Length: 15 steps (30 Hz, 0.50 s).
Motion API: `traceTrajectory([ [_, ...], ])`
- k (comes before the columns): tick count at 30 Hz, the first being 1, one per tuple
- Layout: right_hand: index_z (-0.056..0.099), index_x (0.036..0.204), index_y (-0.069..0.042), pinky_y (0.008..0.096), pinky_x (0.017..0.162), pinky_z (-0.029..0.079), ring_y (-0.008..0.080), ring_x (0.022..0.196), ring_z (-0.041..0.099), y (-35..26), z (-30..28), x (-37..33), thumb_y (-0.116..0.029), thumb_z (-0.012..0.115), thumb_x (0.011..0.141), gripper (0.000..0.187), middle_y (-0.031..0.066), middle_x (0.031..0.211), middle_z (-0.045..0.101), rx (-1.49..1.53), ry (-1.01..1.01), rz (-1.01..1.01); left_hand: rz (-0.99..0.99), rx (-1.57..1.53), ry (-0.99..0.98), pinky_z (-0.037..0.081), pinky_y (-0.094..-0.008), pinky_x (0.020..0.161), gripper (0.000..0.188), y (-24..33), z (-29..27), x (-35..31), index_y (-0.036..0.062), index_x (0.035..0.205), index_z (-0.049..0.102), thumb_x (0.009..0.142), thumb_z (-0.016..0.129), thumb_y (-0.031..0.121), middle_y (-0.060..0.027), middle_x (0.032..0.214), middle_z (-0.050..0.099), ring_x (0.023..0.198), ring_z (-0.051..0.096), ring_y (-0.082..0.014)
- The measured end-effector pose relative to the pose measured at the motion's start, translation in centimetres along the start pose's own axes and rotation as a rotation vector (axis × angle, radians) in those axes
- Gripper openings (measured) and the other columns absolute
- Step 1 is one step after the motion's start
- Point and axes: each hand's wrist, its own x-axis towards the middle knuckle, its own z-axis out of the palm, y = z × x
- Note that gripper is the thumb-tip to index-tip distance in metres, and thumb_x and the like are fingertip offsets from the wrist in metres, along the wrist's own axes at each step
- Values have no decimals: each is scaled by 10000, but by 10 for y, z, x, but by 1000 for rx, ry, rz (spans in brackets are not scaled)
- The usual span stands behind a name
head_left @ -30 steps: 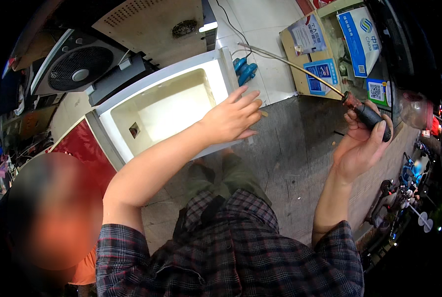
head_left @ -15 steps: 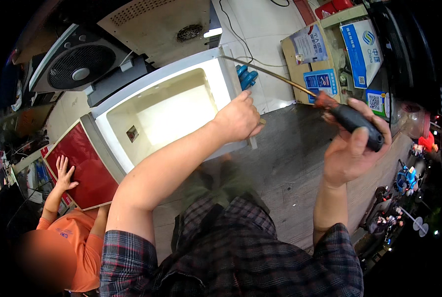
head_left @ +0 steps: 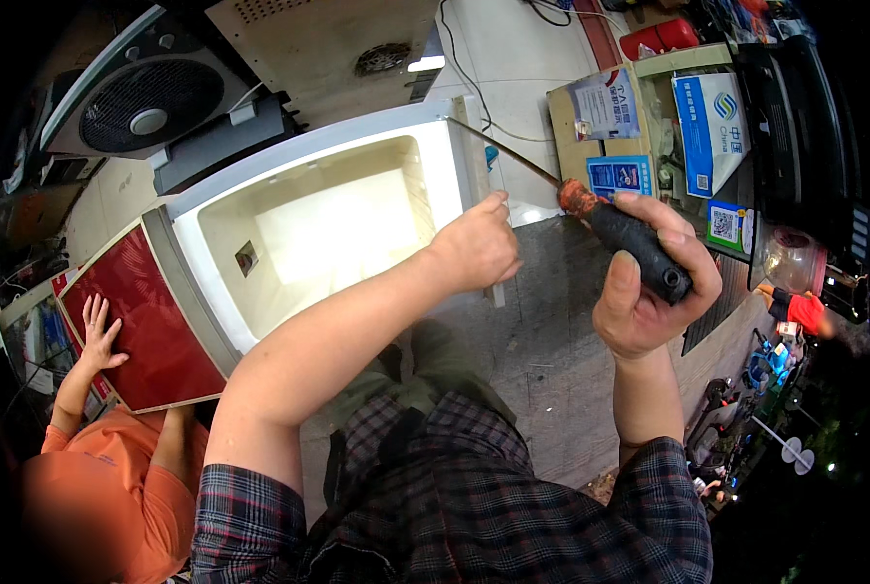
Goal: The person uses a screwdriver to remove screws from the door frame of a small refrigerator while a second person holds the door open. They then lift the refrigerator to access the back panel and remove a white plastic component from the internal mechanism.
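Screwdriver [head_left: 578,198] tip at basin [head_left: 443,175] corner, floor [head_left: 552,311] space beside right hand [head_left: 649,319]

Two bare hands of the wearer: one left hand [head_left: 476,251] and one right hand [head_left: 639,316]. One screwdriver [head_left: 625,237]. One white basin [head_left: 308,143]. One fan [head_left: 148,102] with a round grille. One red panel [head_left: 148,321]. One person in orange [head_left: 113,446], one of whose hands [head_left: 100,336] clearly shows. Two printed sheets [head_left: 620,175], one blue, one pale. One clear jar [head_left: 790,265]. One red cylinder [head_left: 659,38].

Basin [head_left: 328,219] open inside, left forearm [head_left: 352,326] across near rim, screwdriver [head_left: 579,200] at far corner
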Motion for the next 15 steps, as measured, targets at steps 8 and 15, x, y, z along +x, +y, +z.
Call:
traceTrajectory([
  [8,370,1344,-49,482,932,620,385,1091,718,2,8,3,-85,740,989,514,318,1229,650,42,-7,-39,24,-4,94,349,-443,1206,457,-2,3,-5,96,744,767,978,647,470,-68,740,705,908,647,-271],
  [15,376,1338,-46,464,938,612,373,1097,717,1,12,4,-56,743,973,518,323,1228,659,27,-10,-37,25,-20,126,368,-442,1190,416,-3,6,-5,91,733,753,955,677,435,-72,723,690,888,647,-274],
])
